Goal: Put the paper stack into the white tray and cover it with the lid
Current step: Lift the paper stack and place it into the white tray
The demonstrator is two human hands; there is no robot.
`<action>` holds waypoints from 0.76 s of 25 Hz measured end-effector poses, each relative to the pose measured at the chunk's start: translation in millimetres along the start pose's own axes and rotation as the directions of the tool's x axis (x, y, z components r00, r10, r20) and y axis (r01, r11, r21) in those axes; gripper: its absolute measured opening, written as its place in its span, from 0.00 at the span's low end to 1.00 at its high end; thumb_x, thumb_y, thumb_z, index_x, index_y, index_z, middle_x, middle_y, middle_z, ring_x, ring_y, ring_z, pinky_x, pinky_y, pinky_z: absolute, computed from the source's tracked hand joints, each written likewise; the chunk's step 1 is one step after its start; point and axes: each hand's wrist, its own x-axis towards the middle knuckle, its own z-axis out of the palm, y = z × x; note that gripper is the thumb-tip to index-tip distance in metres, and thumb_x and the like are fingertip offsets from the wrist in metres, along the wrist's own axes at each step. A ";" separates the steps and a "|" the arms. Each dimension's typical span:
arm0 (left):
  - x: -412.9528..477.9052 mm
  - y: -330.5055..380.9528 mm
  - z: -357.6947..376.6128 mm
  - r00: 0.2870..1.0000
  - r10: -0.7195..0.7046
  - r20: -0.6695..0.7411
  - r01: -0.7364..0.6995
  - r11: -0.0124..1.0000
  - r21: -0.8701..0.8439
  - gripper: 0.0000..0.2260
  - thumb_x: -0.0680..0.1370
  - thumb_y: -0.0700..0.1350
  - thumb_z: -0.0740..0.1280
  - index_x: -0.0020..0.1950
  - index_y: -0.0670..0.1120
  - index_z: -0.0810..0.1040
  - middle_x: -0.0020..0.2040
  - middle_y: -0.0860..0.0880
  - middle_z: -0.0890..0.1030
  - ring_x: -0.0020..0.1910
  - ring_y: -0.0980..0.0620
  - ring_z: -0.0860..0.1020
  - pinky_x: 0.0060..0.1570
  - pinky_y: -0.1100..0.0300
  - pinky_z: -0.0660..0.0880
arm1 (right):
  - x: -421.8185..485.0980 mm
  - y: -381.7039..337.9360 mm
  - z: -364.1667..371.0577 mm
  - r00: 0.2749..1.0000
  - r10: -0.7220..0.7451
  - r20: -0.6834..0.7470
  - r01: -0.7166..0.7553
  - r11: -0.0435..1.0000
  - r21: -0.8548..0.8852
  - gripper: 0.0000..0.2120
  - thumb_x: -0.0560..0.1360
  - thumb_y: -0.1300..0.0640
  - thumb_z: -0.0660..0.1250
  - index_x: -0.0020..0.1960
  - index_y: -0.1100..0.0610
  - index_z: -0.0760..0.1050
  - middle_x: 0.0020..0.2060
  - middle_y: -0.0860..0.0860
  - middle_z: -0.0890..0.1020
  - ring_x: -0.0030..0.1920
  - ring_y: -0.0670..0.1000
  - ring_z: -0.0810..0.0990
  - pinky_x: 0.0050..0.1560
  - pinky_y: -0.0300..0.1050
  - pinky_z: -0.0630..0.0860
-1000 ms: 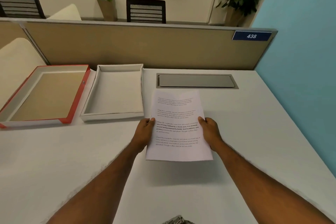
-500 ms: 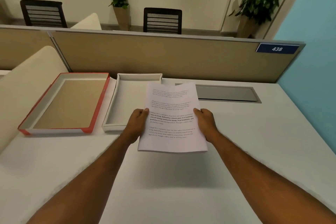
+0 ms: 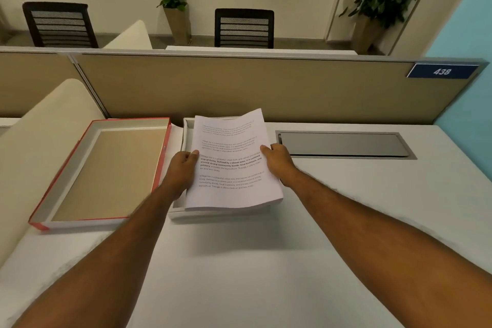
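The white tray is mostly hidden beneath the paper stack; only its far-left corner, a strip of its left wall and its near wall show. Whether the stack touches the tray floor cannot be told. The stack's near-right corner overhangs the tray's near wall, and its far-right corner curls upward. The printed text on the top sheet is too small to read; one paragraph is in bold.

The left hand grips the stack's left edge, thumb on top of the sheet, the other fingers hidden beneath. The right hand grips the right edge in the same manner, thumb on top, remaining fingers out of sight. Both forearms run out of frame at the bottom.

The lid lies open side up on the desk, just left of the tray. It is a shallow rectangular box: red outside edges, white inner walls, plain brown cardboard floor.

The desk is smooth, matt white. A flat grey metal cable hatch is set flush into it on the far right. A tan fabric partition stands behind, carrying a blue plate marked 438. A cream curved panel at the left is cut off by the frame edge
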 end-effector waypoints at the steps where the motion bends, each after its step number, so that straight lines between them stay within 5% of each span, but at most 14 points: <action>1: 9.3 -4.7 -3.5 1.000 -0.011 0.000 0.011 1.000 -0.001 0.20 0.83 0.51 0.57 0.54 0.36 0.79 0.51 0.42 0.84 0.49 0.43 0.83 0.54 0.45 0.80 | 7.3 -0.5 7.1 1.000 0.008 0.008 -0.008 1.000 -0.012 0.17 0.82 0.51 0.58 0.59 0.63 0.74 0.56 0.58 0.82 0.54 0.59 0.82 0.54 0.53 0.79; 9: 71.5 -32.0 -11.0 0.995 -0.101 -0.007 0.101 0.982 0.161 0.15 0.83 0.50 0.58 0.50 0.40 0.77 0.48 0.46 0.81 0.39 0.54 0.79 0.34 0.64 0.72 | 56.6 7.3 50.1 0.995 0.067 0.074 -0.060 0.993 -0.098 0.16 0.82 0.51 0.57 0.62 0.62 0.72 0.60 0.57 0.81 0.53 0.56 0.81 0.49 0.47 0.77; 15: 102.4 -39.7 -0.3 0.988 -0.148 -0.049 0.156 0.949 0.275 0.16 0.83 0.48 0.59 0.58 0.36 0.75 0.53 0.42 0.80 0.50 0.43 0.80 0.50 0.53 0.76 | 82.4 15.7 65.5 0.992 0.116 0.049 -0.107 0.982 -0.157 0.17 0.82 0.51 0.58 0.63 0.61 0.71 0.60 0.58 0.80 0.55 0.58 0.82 0.51 0.48 0.78; 19: 105.0 -47.9 11.9 0.976 -0.187 -0.112 0.213 0.925 0.314 0.14 0.82 0.47 0.59 0.59 0.37 0.74 0.53 0.43 0.78 0.48 0.44 0.78 0.47 0.54 0.75 | 87.9 24.4 73.3 0.989 0.137 0.049 -0.126 0.975 -0.183 0.15 0.82 0.52 0.58 0.62 0.62 0.71 0.59 0.58 0.80 0.49 0.55 0.81 0.49 0.47 0.78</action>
